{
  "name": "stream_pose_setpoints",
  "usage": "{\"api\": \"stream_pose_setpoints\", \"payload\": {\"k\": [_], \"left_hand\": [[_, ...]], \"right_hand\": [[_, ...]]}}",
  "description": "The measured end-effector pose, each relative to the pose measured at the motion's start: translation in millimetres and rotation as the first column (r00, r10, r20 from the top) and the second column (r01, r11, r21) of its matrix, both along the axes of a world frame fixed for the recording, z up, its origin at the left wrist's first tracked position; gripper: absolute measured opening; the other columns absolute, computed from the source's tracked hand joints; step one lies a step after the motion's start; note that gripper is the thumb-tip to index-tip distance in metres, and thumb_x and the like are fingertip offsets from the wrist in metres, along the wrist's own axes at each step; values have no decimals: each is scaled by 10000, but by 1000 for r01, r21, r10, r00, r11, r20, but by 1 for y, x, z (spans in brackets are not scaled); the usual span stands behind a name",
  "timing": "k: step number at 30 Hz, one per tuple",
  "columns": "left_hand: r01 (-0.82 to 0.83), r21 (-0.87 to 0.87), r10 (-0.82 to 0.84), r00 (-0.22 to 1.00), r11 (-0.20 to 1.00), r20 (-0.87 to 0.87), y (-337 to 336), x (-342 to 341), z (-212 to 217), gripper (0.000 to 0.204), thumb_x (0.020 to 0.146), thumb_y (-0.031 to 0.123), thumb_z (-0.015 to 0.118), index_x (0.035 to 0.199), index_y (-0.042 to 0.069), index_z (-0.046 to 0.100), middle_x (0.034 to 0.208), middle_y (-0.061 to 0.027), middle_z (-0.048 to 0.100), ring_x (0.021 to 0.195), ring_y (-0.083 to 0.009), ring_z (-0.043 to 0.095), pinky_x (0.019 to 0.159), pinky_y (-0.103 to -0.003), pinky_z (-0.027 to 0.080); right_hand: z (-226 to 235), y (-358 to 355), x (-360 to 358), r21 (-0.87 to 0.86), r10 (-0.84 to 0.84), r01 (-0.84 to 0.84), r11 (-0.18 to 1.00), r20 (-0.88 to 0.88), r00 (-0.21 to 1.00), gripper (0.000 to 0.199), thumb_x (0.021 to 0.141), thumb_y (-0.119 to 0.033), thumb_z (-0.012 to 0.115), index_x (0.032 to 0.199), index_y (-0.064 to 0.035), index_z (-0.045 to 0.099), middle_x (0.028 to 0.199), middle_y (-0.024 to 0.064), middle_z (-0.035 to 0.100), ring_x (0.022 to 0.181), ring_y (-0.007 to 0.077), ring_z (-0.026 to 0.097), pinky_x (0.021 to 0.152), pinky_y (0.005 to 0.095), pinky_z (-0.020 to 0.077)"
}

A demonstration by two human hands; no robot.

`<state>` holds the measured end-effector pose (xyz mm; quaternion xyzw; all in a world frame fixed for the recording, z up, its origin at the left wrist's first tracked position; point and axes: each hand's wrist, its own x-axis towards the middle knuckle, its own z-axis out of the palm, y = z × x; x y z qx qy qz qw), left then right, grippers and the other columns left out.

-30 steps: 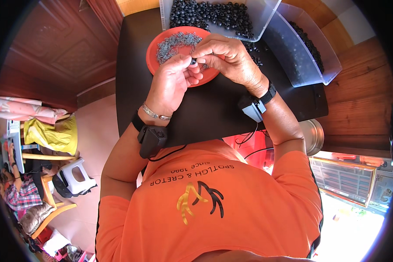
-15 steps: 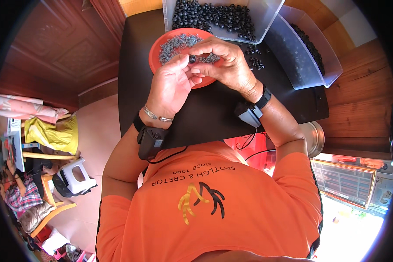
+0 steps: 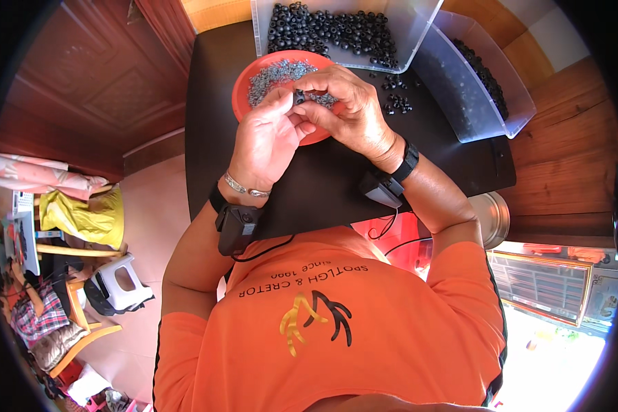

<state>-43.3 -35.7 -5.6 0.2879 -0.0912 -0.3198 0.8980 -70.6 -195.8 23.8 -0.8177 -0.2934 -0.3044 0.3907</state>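
A small black round part (image 3: pixel 299 97) sits at the fingertips where my two hands meet, above a shallow red-orange dish (image 3: pixel 240 103). My left hand (image 3: pixel 264 141) has its palm turned up, with thumb and fingers closed on the part. From the other side, my right hand (image 3: pixel 356 110) curls its thumb and index finger against the same part. Many small silvery metal pieces (image 3: pixel 281 71) fill the dish, partly hidden behind my hands. Whether a metal piece is also in my fingers is too small to tell.
On the dark table (image 3: pixel 309 185) a clear bin (image 3: pixel 408 48) of black parts stands behind the dish. Another clear bin (image 3: pixel 474 103) with black parts is at the right. Several loose black parts (image 3: pixel 398 104) lie near the bins. Far left, another person (image 3: pixel 41 309) sits near a white stool (image 3: pixel 122 285).
My right hand and wrist have shifted slightly left and turned a little. The black part has moved slightly left and down and shows more clearly between the fingertips.
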Motion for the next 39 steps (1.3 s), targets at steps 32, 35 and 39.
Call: {"api": "stream_pose_setpoints", "payload": {"k": [32, 35, 39], "left_hand": [[-113, 118, 106, 992, 987, 61, 15, 6, 2, 277, 946, 247, 461, 1045, 10, 561, 957, -101, 611, 880, -206, 592, 798, -314, 456], [-94, 156, 90, 995, 983, 33, 10, 6, 5, 267, 944, 250, 460, 1005, 14, 569, 943, -96, 612, 861, -203, 593, 792, -314, 457], [-91, 157, 85, 995, 983, 42, 10, 8, 4, 264, 946, 254, 453, 983, 18, 566, 925, -94, 612, 852, -203, 593, 782, -313, 455]], "right_hand": [[76, -74, 1, 191, -691, 681, 707, 389, 609, 218, 742, -31, 674, 958, -44, 644, 928, 104, 642, 854, 258, 603, 768, 341, 484], [93, -124, -11, 150, -811, 880, 450, 481, 333, 250, 749, -27, 630, 999, -20, 620, 961, 144, 625, 919, 310, 581, 825, 369, 468], [86, -126, -5, 115, -769, 863, 492, 523, 368, 156, 756, -19, 625, 911, -9, 640, 902, 133, 634, 869, 289, 599, 793, 351, 479]]}}
